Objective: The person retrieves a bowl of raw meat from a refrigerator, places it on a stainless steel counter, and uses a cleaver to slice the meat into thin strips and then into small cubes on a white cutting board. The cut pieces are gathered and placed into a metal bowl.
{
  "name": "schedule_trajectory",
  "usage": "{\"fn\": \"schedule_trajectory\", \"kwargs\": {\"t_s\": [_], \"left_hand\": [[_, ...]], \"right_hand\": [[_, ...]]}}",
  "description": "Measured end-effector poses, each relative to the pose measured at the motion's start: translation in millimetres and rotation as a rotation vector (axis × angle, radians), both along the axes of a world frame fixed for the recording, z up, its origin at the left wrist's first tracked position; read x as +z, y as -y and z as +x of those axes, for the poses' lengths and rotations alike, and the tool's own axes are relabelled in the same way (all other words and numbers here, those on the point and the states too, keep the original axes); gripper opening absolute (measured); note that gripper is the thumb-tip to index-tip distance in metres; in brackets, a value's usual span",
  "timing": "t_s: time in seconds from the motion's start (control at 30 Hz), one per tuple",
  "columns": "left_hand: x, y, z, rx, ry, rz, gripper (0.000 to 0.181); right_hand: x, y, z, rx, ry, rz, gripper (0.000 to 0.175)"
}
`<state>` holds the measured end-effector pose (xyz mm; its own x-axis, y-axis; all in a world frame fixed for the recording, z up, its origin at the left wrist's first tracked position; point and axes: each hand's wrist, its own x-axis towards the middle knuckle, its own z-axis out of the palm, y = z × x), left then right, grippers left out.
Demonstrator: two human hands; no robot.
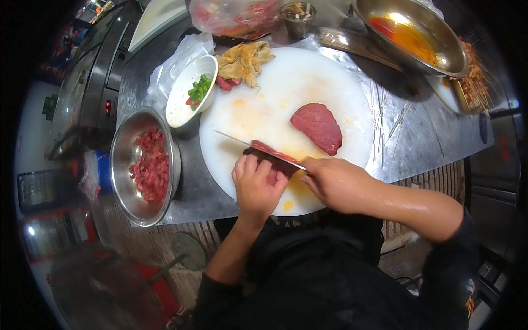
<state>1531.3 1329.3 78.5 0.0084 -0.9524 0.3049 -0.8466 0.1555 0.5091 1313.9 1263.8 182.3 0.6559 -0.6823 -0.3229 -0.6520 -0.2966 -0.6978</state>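
On a round white cutting board (272, 103), my left hand (258, 185) presses down on a piece of raw red meat (284, 166). My right hand (342, 183) grips a knife (239, 140) whose blade crosses that meat, with a strip of meat on the blade's far side. A thick slab of raw meat (317, 127) lies flat on the board, right of the blade. Left of the board, a steel bowl (176, 165) holds small cut pieces of red meat (152, 169).
A tilted white bowl (175, 103) with chopped green pepper and a crumpled tan cloth (245, 60) touch the board's left side. Metal skewers (379, 119) lie to the right. Farther back are a steel bowl with orange oil (449, 53) and a plastic bag (235, 16).
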Motion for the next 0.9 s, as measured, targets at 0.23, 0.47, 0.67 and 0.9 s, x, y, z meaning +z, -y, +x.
{"fn": "schedule_trajectory", "kwargs": {"t_s": [0.23,0.47,0.67,0.9], "left_hand": [[-1.9,-2.5,-0.2,0.008,0.040,0.034,0.028],[-2.9,-5.3,9.6,-0.030,-0.144,-0.158,0.026],[0.3,-7.5,15.2,-0.065,-0.083,-0.067,0.030],[-1.6,-4.6,8.6,-0.040,-0.024,-0.105,0.038]], "right_hand": [[-18.4,-9.1,10.1,-0.042,0.036,-0.064,0.021],[-8.3,-0.3,-9.9,-0.069,-0.031,-0.053,0.023],[-7.4,-34.1,-10.9,0.013,0.092,-0.189,0.021],[11.5,-36.6,-12.2,0.018,-0.085,-0.065,0.023]]}}
